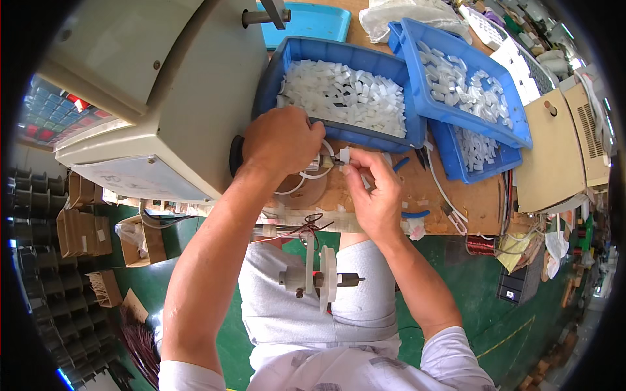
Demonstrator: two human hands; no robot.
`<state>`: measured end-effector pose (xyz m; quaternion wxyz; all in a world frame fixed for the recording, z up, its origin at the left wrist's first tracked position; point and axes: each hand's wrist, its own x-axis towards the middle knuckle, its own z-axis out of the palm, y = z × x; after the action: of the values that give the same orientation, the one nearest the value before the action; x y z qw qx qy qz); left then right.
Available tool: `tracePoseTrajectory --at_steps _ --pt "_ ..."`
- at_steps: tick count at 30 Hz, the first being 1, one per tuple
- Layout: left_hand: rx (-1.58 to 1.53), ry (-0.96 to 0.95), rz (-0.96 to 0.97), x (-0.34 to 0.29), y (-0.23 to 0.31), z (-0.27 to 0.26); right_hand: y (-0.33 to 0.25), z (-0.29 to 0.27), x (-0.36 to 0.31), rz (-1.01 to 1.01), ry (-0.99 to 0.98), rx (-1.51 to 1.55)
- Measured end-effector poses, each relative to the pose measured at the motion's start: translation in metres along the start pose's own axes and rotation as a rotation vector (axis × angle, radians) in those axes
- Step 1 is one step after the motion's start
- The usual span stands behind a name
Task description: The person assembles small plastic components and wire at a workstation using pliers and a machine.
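My right hand [377,192] pinches a small white plastic piece [344,155], perhaps a bobbin, between thumb and forefinger. The piece sits at the end of a metal shaft fitting [326,160] beside the machine. My left hand [283,140] is curled closed, back upward, over the fitting next to the machine's side; its fingertips and whatever they hold are hidden. A white tube [295,189] loops beneath the hands. Just beyond them stands a blue bin [339,129] filled with white plastic pieces.
A large beige machine [202,98] takes up the left. Stacked blue trays [417,107] of white pieces lie at the right, near a beige box [554,143]. Blue-handled tools [415,214] lie on the wooden bench [443,225]. A wheel mechanism [328,279] hangs over my lap.
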<state>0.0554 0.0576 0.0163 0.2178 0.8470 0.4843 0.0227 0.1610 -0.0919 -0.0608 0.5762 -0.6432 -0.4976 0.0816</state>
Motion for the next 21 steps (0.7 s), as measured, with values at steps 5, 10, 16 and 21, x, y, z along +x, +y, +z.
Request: tracePoseTrajectory --at_steps 5,10,16,21 --pt "-0.01 -0.001 -0.006 -0.001 0.0 0.001 -0.001 0.004 -0.003 0.021 0.023 0.027" --pt "-0.012 0.045 0.013 0.0 -0.002 0.004 -0.005 0.007 -0.002 -0.031 0.017 -0.015" --pt "-0.003 0.038 0.026 0.002 -0.003 0.006 0.003 0.008 -0.005 -0.048 0.041 0.009" --pt "-0.055 0.035 0.041 0.004 -0.008 0.007 0.001 0.002 -0.002 0.041 -0.033 0.072"
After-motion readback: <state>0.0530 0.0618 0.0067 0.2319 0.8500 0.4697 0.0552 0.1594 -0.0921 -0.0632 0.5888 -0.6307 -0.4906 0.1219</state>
